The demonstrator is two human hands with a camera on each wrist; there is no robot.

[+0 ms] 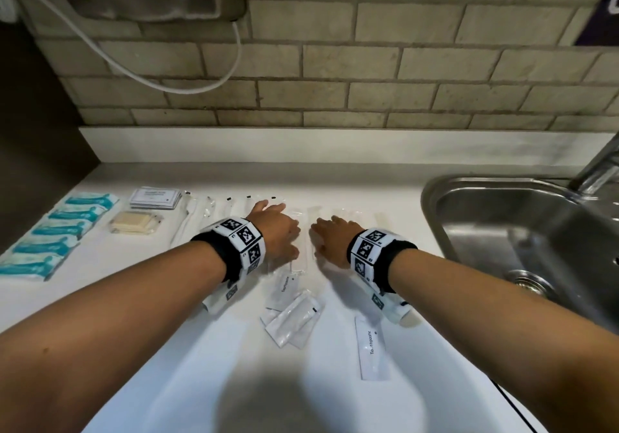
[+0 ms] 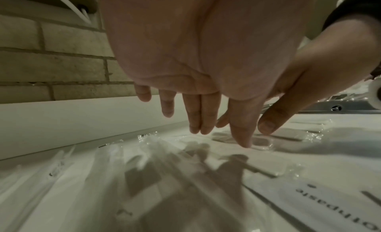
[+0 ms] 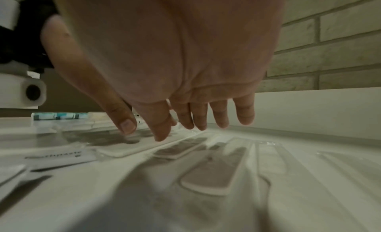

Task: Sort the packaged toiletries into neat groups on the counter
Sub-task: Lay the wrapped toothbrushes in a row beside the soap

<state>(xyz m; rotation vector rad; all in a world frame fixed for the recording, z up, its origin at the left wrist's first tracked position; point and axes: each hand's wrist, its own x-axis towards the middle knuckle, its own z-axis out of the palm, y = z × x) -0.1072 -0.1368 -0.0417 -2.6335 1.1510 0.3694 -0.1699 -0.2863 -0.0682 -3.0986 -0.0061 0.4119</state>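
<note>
Both my hands palm-down, fingers straight: left hand (image 1: 276,228) and right hand (image 1: 330,240) flank a clear sachet (image 1: 308,231); fingertips low over the table (image 1: 207,349).

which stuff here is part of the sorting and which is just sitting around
Part of the job: teal packets, tan pad packet, small cards, clear sleeves, toothpaste sachets, left hand, right hand.

Just there: sink, tap, white cable, brick wall.
</note>
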